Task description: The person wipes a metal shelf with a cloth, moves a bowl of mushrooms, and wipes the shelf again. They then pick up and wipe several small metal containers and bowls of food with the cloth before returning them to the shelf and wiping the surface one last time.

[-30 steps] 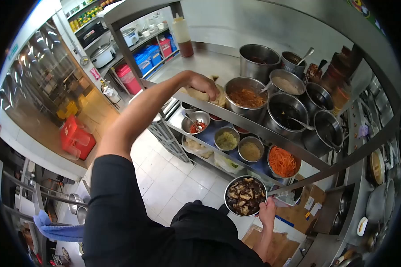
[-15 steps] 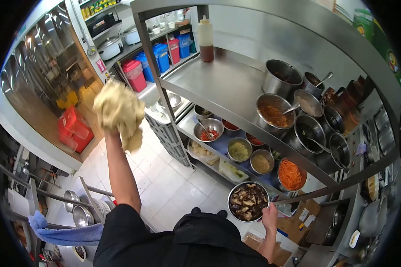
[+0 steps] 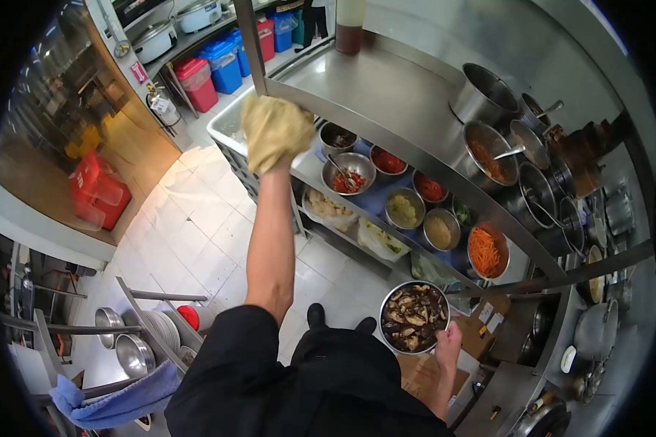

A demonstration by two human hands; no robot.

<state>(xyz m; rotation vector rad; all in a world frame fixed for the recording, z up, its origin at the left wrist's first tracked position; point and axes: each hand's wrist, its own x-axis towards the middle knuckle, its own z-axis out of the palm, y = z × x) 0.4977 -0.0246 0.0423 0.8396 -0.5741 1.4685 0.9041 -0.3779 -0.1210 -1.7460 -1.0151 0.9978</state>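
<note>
A yellowish-tan cloth (image 3: 277,131) is bunched up in my left hand (image 3: 275,164), stretched forward near the left end of the steel shelf unit (image 3: 357,84). The cloth hides most of those fingers. My right hand (image 3: 449,342) grips the rim of a round metal bowl (image 3: 383,329) filled with dark sliced mushrooms (image 3: 414,315). This bowl is held low, in front of the lower shelf. Close to it on that shelf is a bowl of shredded carrot (image 3: 487,251).
Several more metal bowls line the lower shelf, including chopped red peppers (image 3: 348,182). Pots (image 3: 482,98) with ladles and a squeeze bottle (image 3: 349,33) stand on the upper shelf. A blue towel (image 3: 113,400) hangs on a rack at left; cardboard boxes (image 3: 424,373) lie at lower right.
My left hand has swung to the right with the cloth, closer to the shelf unit. The mushroom bowl has shifted slightly up and right in view, and the camera has turned.
</note>
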